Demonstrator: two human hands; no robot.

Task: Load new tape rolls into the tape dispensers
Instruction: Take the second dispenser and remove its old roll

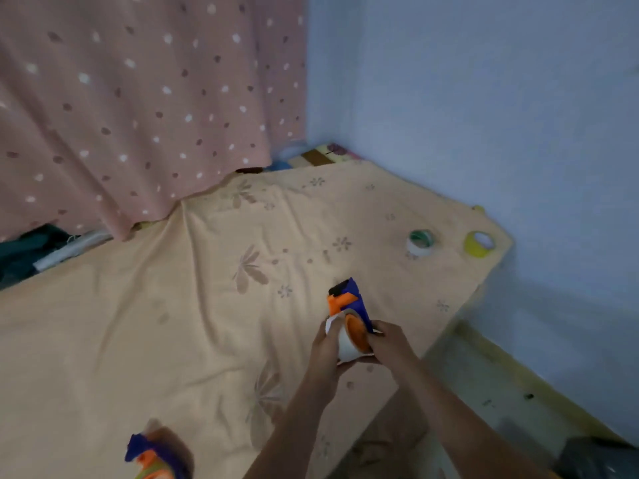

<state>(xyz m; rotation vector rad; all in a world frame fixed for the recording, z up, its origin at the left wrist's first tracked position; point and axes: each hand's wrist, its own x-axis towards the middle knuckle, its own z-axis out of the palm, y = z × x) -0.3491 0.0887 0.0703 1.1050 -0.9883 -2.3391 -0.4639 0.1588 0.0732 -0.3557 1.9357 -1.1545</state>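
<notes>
Both hands, left hand point(328, 344) and right hand point(389, 340), gripping blue-orange dispenser point(349, 299) with white roll point(345, 347).

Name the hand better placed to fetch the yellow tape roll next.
Right. The right hand lies on the same side as the yellow tape roll by the blue wall, while the left hand cups the white roll in the blue-and-orange dispenser.

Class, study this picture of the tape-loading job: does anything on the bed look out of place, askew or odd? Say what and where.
Nothing looks damaged or spilled. The yellow tape roll sits near the sheet's far right corner, close to the edge. A second dispenser lies on its side at the near edge. Both hands hold the dispenser with a white roll.
</notes>
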